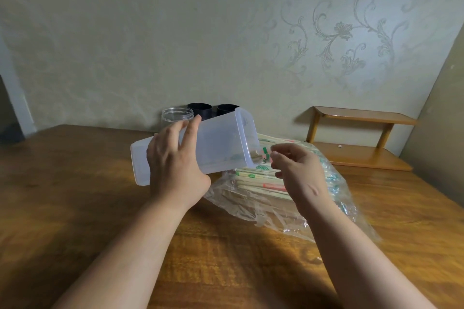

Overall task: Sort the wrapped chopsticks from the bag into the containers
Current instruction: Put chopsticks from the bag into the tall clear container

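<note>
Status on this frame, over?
Left hand grips tilted container. Right hand at its mouth, grip unclear. Chopsticks mostly in bag. Nothing blocking.

— What else do I have besides the work?
— I see a wooden shelf (361,118) at the table's (75,183) far right corner, two boards, against a wall (150,32) with scrolled wallpaper.
</note>
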`<state>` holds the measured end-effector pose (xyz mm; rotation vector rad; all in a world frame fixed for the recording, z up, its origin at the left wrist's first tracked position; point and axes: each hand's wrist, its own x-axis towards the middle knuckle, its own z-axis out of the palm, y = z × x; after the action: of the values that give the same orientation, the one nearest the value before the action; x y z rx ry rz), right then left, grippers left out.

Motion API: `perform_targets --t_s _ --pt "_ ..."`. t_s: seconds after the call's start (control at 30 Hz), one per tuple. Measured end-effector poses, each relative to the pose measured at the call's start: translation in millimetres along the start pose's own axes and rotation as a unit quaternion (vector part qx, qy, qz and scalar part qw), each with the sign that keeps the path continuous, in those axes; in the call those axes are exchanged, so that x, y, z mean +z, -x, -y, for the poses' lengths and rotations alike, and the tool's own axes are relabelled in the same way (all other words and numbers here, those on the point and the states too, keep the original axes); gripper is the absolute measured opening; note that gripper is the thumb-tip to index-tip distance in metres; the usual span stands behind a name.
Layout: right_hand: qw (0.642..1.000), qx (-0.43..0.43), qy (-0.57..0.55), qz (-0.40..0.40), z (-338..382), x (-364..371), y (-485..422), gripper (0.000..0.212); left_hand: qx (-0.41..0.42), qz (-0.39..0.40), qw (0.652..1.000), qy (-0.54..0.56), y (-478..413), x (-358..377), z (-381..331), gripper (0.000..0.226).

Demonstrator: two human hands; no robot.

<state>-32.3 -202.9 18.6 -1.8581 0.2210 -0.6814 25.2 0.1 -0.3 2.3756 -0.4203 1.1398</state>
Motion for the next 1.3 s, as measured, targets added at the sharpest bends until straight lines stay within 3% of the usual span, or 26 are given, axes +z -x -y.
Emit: perform_targets --t_s 0.4,0.63,0.77,1.0,1.2,1.3 --pt "0.993 -0.001 0.046 0.107 14.6 -10.2 6.4 0.021 -0.051 0.013 0.999 0.001 0.2 0.4 2.1 0.106" --pt "0.968 0.052 0.049 0.242 12.2 -7.3 9.4 0.020 -0.047 0.015 0.999 0.001 0.4 0.8 2.1 0.106" --pt "0.946 0.043 0.112 0.300 8.5 -8.3 8.2 0.020 -0.046 0.010 0.999 -0.001 1.1 1.3 1.9 0.106" --pt "0.879 -0.013 0.342 0.332 3.8 -0.3 9.4 0.036 -0.046 0.000 0.999 0.001 0.3 2.1 3.1 0.105" --pt "0.852 -0.019 0.399 0.337 -4.9 7.3 10.2 0.051 -0.052 -0.006 0.999 0.007 -0.5 1.1 2.4 0.105" --pt "0.857 -0.004 0.410 0.312 -18.8 17.4 9.5 0.062 -0.050 -0.001 0.999 0.004 -0.5 0.4 2.4 0.106"
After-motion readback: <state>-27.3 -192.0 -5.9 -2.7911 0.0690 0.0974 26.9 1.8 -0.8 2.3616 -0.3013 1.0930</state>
